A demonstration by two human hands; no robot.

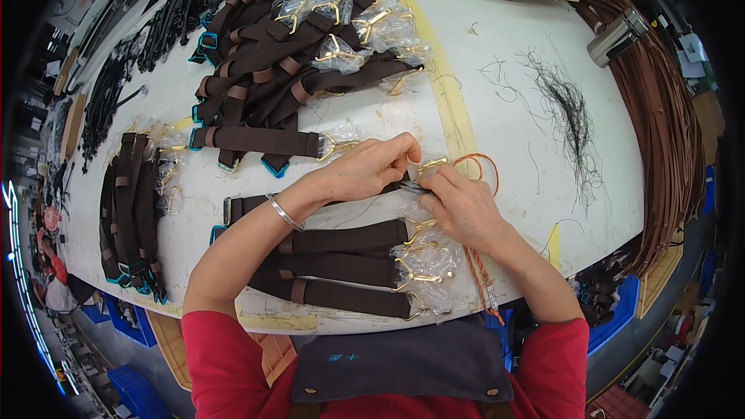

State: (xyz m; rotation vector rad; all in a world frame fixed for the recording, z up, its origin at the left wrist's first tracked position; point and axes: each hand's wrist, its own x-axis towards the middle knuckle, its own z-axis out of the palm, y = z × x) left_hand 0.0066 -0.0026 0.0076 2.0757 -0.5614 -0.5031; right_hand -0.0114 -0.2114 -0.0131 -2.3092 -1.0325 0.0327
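My left hand (365, 167), a silver bangle on its wrist, is raised over the end of a dark brown webbing strap (247, 205). Its fingertips are pinched together; whatever is in them is too small to make out. My right hand (467, 208) closes around small grey metal thread snips (413, 187), their tips pointing left toward the strap's end below my left fingers. An orange cord (475, 268) loops beside my right hand and hangs down to the table edge. Nearer me lie several similar straps (341, 267), their gold hooks (421, 256) wrapped in clear plastic.
A heap of dark straps (264, 54) with plastic-wrapped hooks covers the far left. Another bundle (133, 209) lies left. Black threads (566, 101) are scattered right of a yellow tape line (438, 70). Brown strips (660, 124) and a metal flask (618, 37) line the right side.
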